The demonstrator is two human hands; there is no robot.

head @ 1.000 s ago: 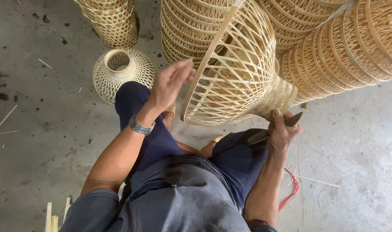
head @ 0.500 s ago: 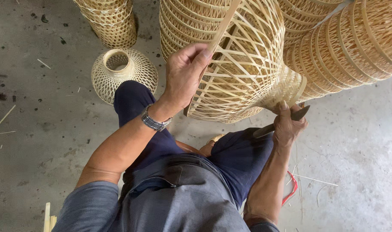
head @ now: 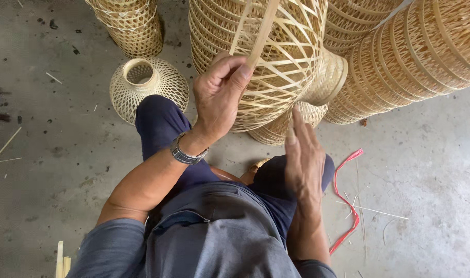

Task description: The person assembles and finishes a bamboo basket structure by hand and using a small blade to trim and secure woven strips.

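Observation:
I sit on a concrete floor with an open-weave bamboo basket (head: 281,77) held up in front of my knees. My left hand (head: 219,100), a metal watch on its wrist, pinches a flat bamboo strip (head: 261,28) against the basket's side. The strip runs up out of the frame. My right hand (head: 303,154) is below the basket's narrow neck (head: 330,77), back toward the camera. Its fingers are stretched out straight and reach up to the neck's lower edge, with nothing visible in them.
A small woven piece with a round opening (head: 147,85) stands on the floor left of my knee, a taller basket (head: 132,25) behind it. Large stacked woven baskets (head: 415,56) fill the right. A red strip (head: 348,201) and thin splinters lie at the right, cut bamboo sticks (head: 60,262) at bottom left.
My left hand went from lying flat on the basket to pinching the strip. The basket turned. The dark tool in my right hand is out of sight and its fingers have straightened.

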